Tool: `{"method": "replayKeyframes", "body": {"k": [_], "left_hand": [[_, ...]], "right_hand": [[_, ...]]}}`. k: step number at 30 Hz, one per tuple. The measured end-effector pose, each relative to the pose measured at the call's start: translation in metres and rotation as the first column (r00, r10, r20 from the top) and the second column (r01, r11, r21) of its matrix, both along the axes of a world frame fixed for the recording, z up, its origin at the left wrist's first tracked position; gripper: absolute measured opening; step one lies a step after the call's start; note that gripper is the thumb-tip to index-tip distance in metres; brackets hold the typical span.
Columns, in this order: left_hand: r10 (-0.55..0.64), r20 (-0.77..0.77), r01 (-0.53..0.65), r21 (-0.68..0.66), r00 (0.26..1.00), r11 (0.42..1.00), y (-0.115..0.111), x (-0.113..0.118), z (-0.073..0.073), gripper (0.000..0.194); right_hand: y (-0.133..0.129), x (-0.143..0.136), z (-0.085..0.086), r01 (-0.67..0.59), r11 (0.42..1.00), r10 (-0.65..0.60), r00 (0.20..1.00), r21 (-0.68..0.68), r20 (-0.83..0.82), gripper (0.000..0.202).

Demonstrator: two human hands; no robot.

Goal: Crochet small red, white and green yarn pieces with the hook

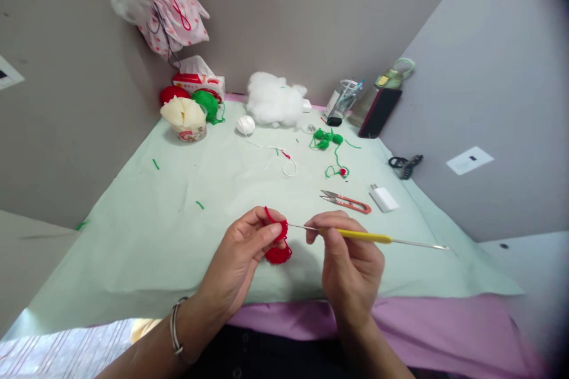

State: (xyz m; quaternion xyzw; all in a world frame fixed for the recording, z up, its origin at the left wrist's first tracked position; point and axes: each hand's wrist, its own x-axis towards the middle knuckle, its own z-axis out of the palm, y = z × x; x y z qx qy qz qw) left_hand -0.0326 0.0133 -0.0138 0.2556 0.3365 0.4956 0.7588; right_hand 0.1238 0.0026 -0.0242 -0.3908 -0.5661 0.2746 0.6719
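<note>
Low in the middle, my left hand pinches a piece of red crochet work between thumb and fingers; a strand of red yarn runs up over the fingers. My right hand is closed around the yellow handle of a crochet hook, with one metal end pointing right. The hook's thin left end reaches the edge of the red piece, and its very tip is too small to make out. Part of the red work hangs below my left fingertips.
Orange snips and a white charger lie beyond my right hand. Further back are green yarn, a white yarn ball, white stuffing, a paper cup, a glass of pens and a phone.
</note>
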Motion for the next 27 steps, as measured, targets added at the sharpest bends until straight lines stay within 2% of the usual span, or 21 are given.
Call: {"method": "replayKeyframes", "body": {"k": [9,17,20,23,27], "left_hand": [[0.02,-0.049,-0.017,0.058,0.999,0.998,-0.0021,0.0023,0.0035,0.015],[0.037,-0.036,-0.035,0.038,0.999,0.999,-0.0046,0.0054,0.0051,0.017],[0.062,-0.028,-0.061,0.024,0.998,0.998,-0.0044,0.0058,0.0065,0.017],[0.064,-0.019,-0.064,0.032,0.998,0.997,-0.0047,0.0074,0.0073,0.016],[0.021,0.006,-0.022,0.037,1.0,0.999,-0.0056,0.0092,0.0072,0.017]], "right_hand": [[-0.0015,0.0003,0.0023,0.008,0.999,-0.013,0.995,0.045,0.103,0.023],[-0.0051,-0.0035,-0.0032,0.047,0.989,-0.065,0.99,0.138,0.129,0.028],[-0.0068,-0.0026,-0.0037,0.043,0.986,-0.074,0.979,0.162,0.191,0.031],[-0.0075,-0.002,-0.0027,0.012,0.984,-0.057,0.968,0.179,0.245,0.034],[-0.006,-0.0046,-0.0025,-0.027,0.992,0.001,0.98,0.127,0.201,0.029]]}}
